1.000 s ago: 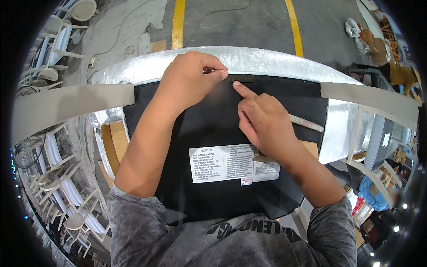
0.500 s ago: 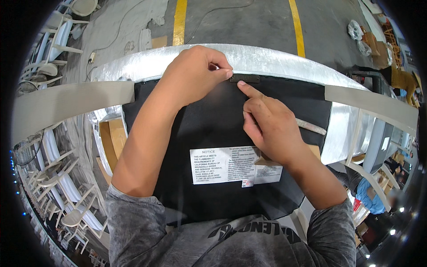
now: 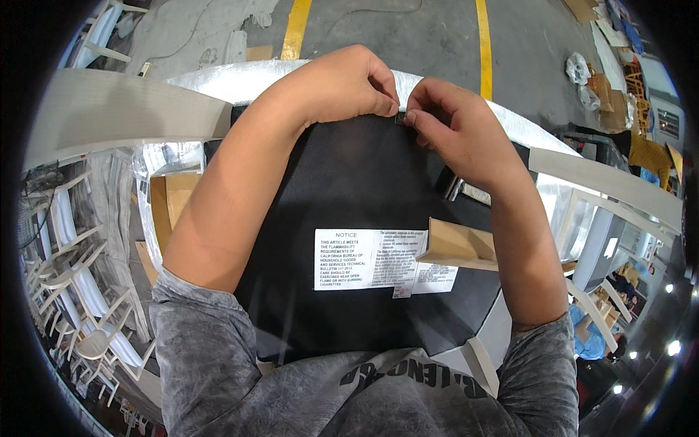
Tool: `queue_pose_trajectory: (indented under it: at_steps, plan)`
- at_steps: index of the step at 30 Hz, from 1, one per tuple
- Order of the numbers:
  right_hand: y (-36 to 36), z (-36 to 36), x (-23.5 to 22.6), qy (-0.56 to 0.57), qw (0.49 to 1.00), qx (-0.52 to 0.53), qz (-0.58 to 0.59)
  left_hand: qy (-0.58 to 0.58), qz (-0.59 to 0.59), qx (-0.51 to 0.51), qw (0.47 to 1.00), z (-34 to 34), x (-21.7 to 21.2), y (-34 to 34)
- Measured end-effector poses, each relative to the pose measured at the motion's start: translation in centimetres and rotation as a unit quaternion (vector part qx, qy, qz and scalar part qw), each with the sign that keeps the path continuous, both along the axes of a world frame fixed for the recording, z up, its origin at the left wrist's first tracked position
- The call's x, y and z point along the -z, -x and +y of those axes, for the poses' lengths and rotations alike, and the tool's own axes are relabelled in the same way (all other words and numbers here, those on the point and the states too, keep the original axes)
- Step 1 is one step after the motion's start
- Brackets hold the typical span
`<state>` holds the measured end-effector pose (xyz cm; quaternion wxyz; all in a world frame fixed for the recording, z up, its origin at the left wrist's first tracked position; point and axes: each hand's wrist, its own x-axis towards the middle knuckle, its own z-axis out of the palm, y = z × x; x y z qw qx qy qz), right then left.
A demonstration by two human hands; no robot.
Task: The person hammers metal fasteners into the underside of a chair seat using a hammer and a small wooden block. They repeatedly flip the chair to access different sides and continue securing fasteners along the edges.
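Observation:
Black fabric (image 3: 342, 175) covers the underside of an upholstered chair seat before me. At its far edge sits a small dark tag (image 3: 400, 118), mostly covered by fingers. My left hand (image 3: 349, 84) pinches thumb and finger together at the tag's left end; what it grips there is too small to make out. From the other side my right hand (image 3: 466, 127) holds the tag between thumb and index finger. Close to my right wrist lies a hammer (image 3: 453, 186), its handle partly hidden by the forearm. A white printed label (image 3: 364, 258) is on the fabric nearer me.
A folded cardboard piece (image 3: 462, 246) rests beside the label. Pale chair legs reach out left (image 3: 131, 120) and right (image 3: 604, 175). Shiny plastic wrap (image 3: 240, 81) covers the support under the seat. More chair frames (image 3: 95, 291) stand at the left, and yellow lines (image 3: 296, 29) mark the floor.
My right hand has gone from pointing at the tag to pinching it, and has moved up toward my left hand. The hammer's metal head, hidden before, now shows.

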<state>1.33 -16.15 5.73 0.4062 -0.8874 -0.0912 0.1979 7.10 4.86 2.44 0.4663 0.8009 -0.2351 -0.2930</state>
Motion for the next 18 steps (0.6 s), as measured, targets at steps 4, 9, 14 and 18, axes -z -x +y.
queue_pose_trajectory:
  at_steps: [4, 9, 14, 18]
  plan:
    - [0.31, 0.22, 0.61, 0.012, 0.997, 0.007, -0.071, 0.012, -0.032, 0.007, 0.999, 0.05, 0.33, 0.14]
    - [0.17, 0.43, 0.35, 0.04, 0.996, 0.004, -0.08, -0.011, -0.046, -0.008, 0.999, -0.12, 0.1, 0.44]
    - [0.0, 0.82, 0.14, 0.056, 0.994, -0.001, -0.09, -0.031, -0.043, -0.013, 0.999, -0.16, -0.06, 0.45]
    - [-0.28, 0.98, 0.1, 0.068, 0.992, -0.016, -0.108, -0.04, -0.045, -0.01, 0.998, -0.2, -0.23, 0.4]
